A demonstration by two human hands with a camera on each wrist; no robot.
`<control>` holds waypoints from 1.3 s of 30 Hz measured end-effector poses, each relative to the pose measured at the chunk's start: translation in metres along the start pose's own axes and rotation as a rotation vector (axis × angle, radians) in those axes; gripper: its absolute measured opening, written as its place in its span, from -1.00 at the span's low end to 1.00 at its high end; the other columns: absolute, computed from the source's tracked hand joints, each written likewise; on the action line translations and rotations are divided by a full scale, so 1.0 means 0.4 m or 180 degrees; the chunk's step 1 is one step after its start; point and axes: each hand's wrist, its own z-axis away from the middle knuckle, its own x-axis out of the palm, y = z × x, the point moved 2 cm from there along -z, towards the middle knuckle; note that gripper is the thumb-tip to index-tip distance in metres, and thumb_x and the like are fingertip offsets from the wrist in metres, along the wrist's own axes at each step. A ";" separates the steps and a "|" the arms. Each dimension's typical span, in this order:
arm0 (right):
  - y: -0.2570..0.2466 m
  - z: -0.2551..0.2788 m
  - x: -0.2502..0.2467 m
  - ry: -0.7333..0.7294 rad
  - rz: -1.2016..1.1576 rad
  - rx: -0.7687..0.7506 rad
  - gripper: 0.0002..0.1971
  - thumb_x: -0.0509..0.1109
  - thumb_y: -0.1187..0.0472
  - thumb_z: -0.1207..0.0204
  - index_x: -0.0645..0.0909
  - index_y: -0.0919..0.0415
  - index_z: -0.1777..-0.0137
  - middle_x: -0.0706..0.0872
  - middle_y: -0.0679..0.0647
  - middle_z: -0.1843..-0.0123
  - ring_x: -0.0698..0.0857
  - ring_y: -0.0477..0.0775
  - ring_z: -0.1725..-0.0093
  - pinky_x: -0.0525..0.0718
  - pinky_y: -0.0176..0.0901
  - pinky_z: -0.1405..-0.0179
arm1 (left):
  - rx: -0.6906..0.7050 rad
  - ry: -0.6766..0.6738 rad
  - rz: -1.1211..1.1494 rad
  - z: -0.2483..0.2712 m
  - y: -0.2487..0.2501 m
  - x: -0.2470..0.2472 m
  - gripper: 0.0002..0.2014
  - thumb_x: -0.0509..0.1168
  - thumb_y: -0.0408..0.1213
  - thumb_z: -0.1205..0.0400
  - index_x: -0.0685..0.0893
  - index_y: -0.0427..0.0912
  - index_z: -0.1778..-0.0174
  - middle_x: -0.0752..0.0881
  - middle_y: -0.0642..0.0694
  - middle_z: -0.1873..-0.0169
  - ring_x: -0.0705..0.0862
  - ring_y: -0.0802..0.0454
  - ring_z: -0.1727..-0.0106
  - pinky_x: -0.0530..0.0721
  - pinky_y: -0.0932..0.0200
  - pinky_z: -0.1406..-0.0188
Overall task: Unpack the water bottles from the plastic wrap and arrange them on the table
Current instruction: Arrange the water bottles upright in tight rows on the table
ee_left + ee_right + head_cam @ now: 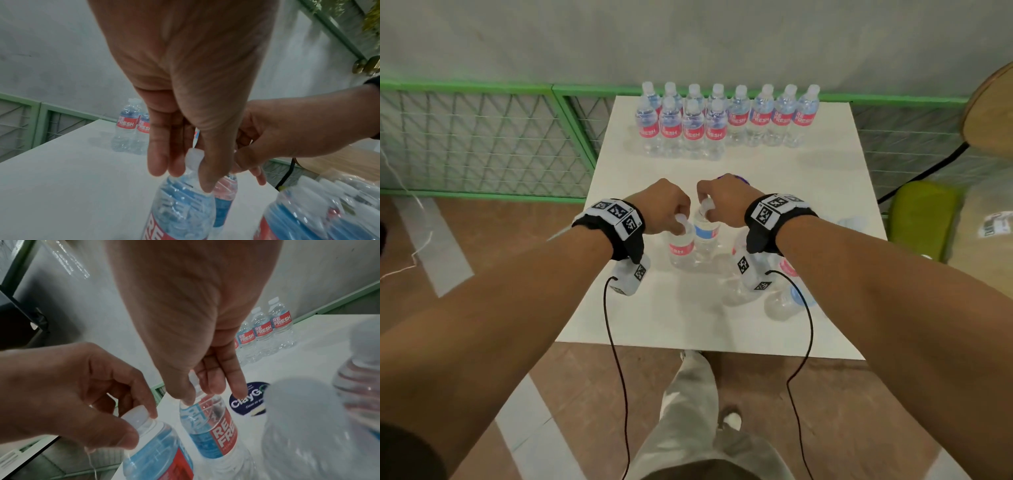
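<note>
Each hand's grip pinches one bottle's cap: left hand [667,211], right hand [717,202]; twelve stand behind.

I see clear, glossy plastic bottles [681,126] with smooth white caps [136,416]. My table [791,192] looks matt white.

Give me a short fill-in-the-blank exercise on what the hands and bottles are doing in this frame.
1. The left hand pinches a bottle by its white ____.
2. The right hand pinches a second bottle that stands ____ on the table.
3. The bottles at the far edge stand in ____ rows.
4. The round sticker reads ____.

Missing words: cap; upright; two; ClayGo
</note>
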 end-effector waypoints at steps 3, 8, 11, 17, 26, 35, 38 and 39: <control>0.072 -0.025 -0.061 0.0073 -0.0122 0.0123 -0.77 0.46 0.17 -0.49 0.57 0.19 -0.09 0.66 0.15 0.08 0.59 0.21 0.15 0.43 -0.16 0.33 | 0.0083 0.0048 0.0003 -0.076 0.003 -0.057 -0.82 0.55 -0.18 -0.45 0.79 -0.13 0.09 0.73 -0.01 0.24 0.68 -0.02 0.17 0.56 0.17 0.24; 0.219 -0.096 -0.184 0.0360 -0.0167 0.0458 -0.74 0.44 0.17 -0.52 0.57 0.20 -0.16 0.62 0.13 0.06 0.62 0.22 0.10 0.47 -0.11 0.23 | 0.0239 0.0155 -0.0045 -0.259 0.017 -0.168 -0.83 0.55 -0.23 -0.45 0.80 -0.19 0.10 0.71 -0.01 0.27 0.62 0.01 0.21 0.54 0.18 0.25; 0.311 -0.154 -0.240 0.0450 -0.0161 0.0667 -0.71 0.44 0.16 -0.54 0.54 0.20 -0.21 0.65 0.17 -0.04 0.62 0.23 0.02 0.46 -0.09 0.15 | 0.0320 0.0183 -0.0132 -0.382 0.034 -0.221 -0.83 0.55 -0.25 -0.46 0.80 -0.22 0.10 0.72 -0.07 0.25 0.66 -0.07 0.18 0.60 0.15 0.20; 0.453 -0.256 -0.279 0.0676 -0.0244 0.1069 -0.60 0.44 0.10 -0.52 0.51 0.16 -0.31 0.62 0.27 -0.17 0.65 0.32 -0.06 0.49 -0.06 0.14 | 0.0292 0.0330 -0.0218 -0.575 0.068 -0.259 -0.90 0.49 -0.28 -0.47 0.75 -0.24 0.20 0.69 -0.13 0.31 0.65 -0.13 0.24 0.51 0.15 0.28; 0.532 -0.329 -0.259 0.0682 -0.0095 0.1134 -0.65 0.42 0.13 -0.54 0.53 0.23 -0.27 0.64 0.28 -0.14 0.67 0.34 -0.05 0.57 -0.01 0.15 | -0.0107 0.0381 -0.0235 -0.710 0.089 -0.235 -0.81 0.52 -0.23 -0.45 0.69 -0.23 0.18 0.70 -0.22 0.20 0.71 -0.24 0.17 0.69 -0.02 0.20; 0.563 -0.358 -0.235 0.0808 -0.0198 0.1074 -0.66 0.39 0.08 -0.54 0.52 0.22 -0.24 0.63 0.27 -0.05 0.67 0.32 0.04 0.66 0.02 0.14 | -0.0368 0.0526 -0.0208 -0.760 0.081 -0.224 -0.72 0.51 -0.19 -0.49 0.72 -0.27 -0.02 0.68 -0.26 0.06 0.71 -0.27 0.09 0.72 -0.04 0.12; 0.568 -0.358 -0.235 0.0821 -0.0273 0.1053 -0.66 0.39 0.05 -0.55 0.52 0.19 -0.24 0.68 0.24 -0.06 0.68 0.29 0.01 0.67 0.02 0.12 | -0.0393 0.0534 -0.0234 -0.764 0.073 -0.221 -0.64 0.49 -0.12 -0.53 0.69 -0.26 -0.14 0.68 -0.26 -0.03 0.71 -0.27 0.00 0.74 -0.13 -0.01; 0.571 -0.357 -0.236 0.0825 -0.0304 0.1038 -0.64 0.40 0.04 -0.55 0.52 0.19 -0.26 0.68 0.23 -0.09 0.68 0.27 -0.02 0.68 0.03 0.08 | -0.0360 0.0530 -0.0218 -0.765 0.067 -0.220 -0.59 0.49 -0.10 -0.54 0.65 -0.23 -0.23 0.65 -0.26 -0.10 0.69 -0.27 -0.07 0.72 -0.15 -0.07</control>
